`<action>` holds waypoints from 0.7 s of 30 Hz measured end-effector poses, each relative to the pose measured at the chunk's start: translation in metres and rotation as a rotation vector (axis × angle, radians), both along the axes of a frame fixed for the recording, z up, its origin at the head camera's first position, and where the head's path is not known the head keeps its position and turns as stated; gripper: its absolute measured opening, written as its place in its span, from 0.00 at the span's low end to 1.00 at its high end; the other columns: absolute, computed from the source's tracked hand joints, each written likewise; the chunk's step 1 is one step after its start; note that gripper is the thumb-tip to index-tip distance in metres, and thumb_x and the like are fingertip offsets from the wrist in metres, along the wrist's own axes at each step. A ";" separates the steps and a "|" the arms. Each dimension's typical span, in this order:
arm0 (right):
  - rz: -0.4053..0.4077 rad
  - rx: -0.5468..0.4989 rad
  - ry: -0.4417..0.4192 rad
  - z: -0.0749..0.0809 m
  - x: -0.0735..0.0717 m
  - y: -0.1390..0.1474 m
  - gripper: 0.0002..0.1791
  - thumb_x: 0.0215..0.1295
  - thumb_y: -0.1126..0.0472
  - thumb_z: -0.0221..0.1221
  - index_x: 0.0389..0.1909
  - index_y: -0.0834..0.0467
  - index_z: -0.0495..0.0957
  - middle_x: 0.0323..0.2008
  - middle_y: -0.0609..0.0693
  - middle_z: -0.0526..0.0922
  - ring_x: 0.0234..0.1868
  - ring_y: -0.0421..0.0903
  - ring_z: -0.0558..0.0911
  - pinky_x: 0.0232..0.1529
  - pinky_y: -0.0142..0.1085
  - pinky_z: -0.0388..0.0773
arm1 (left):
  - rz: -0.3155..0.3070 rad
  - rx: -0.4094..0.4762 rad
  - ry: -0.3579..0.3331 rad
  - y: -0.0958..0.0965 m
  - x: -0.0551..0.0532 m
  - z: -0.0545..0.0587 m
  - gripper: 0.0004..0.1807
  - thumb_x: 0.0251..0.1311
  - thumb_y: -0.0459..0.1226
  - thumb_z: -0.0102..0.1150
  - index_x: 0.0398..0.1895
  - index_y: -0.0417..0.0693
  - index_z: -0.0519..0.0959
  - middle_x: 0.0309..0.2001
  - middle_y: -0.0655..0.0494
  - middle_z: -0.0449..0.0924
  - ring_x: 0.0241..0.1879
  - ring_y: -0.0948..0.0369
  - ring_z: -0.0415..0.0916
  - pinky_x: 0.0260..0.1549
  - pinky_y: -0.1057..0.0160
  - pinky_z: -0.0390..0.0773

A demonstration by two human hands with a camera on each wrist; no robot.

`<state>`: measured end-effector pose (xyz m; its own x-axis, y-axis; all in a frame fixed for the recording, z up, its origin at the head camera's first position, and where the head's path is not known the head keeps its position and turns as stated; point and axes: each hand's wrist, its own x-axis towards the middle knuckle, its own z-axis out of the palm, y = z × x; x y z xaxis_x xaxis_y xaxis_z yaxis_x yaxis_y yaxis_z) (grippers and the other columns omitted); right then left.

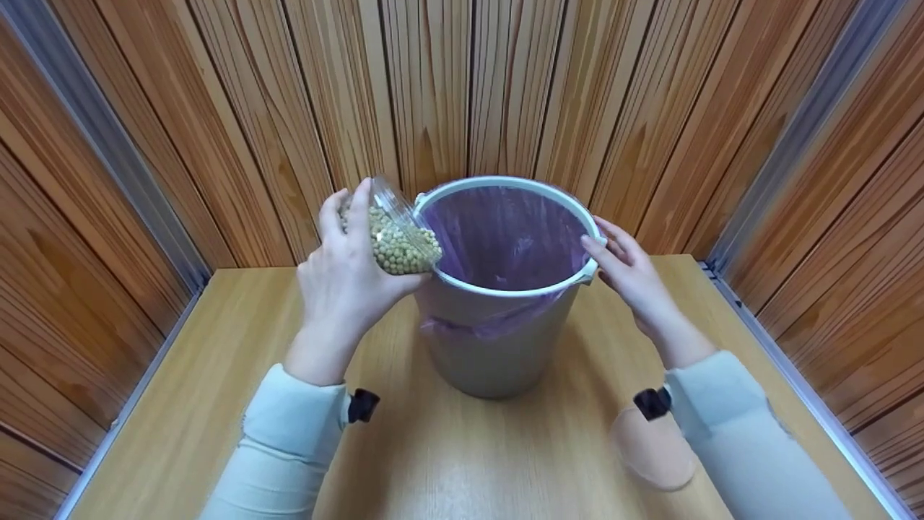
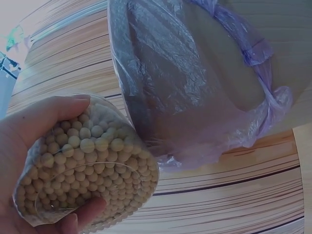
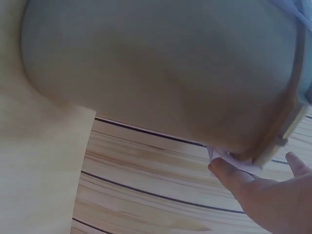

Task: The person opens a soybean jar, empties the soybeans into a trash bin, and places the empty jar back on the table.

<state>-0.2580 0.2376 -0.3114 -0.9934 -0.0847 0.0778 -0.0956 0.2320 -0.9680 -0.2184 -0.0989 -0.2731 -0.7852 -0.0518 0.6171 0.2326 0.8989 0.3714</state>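
My left hand (image 1: pixel 343 271) grips a clear plastic jar (image 1: pixel 393 206) full of small round beige beans (image 1: pixel 404 249). The jar is tilted, its mouth end over the left rim of a grey trash can (image 1: pixel 498 354). In the left wrist view, the beans (image 2: pixel 92 170) show through the jar's bottom. A thin purple trash bag (image 1: pixel 505 231) lines the can and folds over its pale rim. On the can's right side, my right hand (image 1: pixel 635 271) holds the rim, one digit over its edge. In the right wrist view, the right hand (image 3: pixel 273 195) is partly cut off by the frame.
A round translucent disc (image 1: pixel 653 449), perhaps the jar's lid, lies on the wooden table (image 1: pixel 462 462) near the right sleeve. Wood-patterned panels (image 1: pixel 462 87) stand behind and on both sides. A metal strip (image 1: pixel 816 412) runs along the table's right edge.
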 end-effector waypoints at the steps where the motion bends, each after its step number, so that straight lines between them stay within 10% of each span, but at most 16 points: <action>1: -0.006 0.022 -0.007 0.000 -0.003 -0.002 0.41 0.63 0.40 0.52 0.72 0.52 0.49 0.69 0.56 0.55 0.69 0.53 0.57 0.67 0.51 0.54 | 0.000 -0.002 -0.004 0.001 0.000 0.001 0.64 0.26 0.60 0.74 0.71 0.59 0.50 0.66 0.46 0.55 0.19 0.54 0.71 0.14 0.60 0.66; 10: 0.141 0.136 -0.093 0.004 -0.007 -0.010 0.51 0.59 0.47 0.59 0.73 0.47 0.34 0.73 0.49 0.29 0.72 0.53 0.38 0.67 0.57 0.45 | -0.003 -0.079 -0.009 0.005 0.001 0.007 0.63 0.27 0.62 0.71 0.71 0.57 0.52 0.65 0.46 0.57 0.19 0.54 0.70 0.14 0.59 0.69; 21: 0.187 0.068 -0.059 0.014 0.001 -0.019 0.50 0.59 0.56 0.59 0.73 0.50 0.34 0.72 0.56 0.37 0.71 0.57 0.46 0.67 0.57 0.48 | 0.004 -0.109 -0.034 0.010 0.001 0.012 0.64 0.27 0.60 0.73 0.72 0.56 0.50 0.65 0.45 0.57 0.22 0.51 0.73 0.17 0.54 0.73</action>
<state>-0.2572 0.2185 -0.2970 -0.9625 -0.2710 0.0078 -0.0869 0.2809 -0.9558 -0.2174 -0.0893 -0.2609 -0.8059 0.0106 0.5920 0.2176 0.9352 0.2795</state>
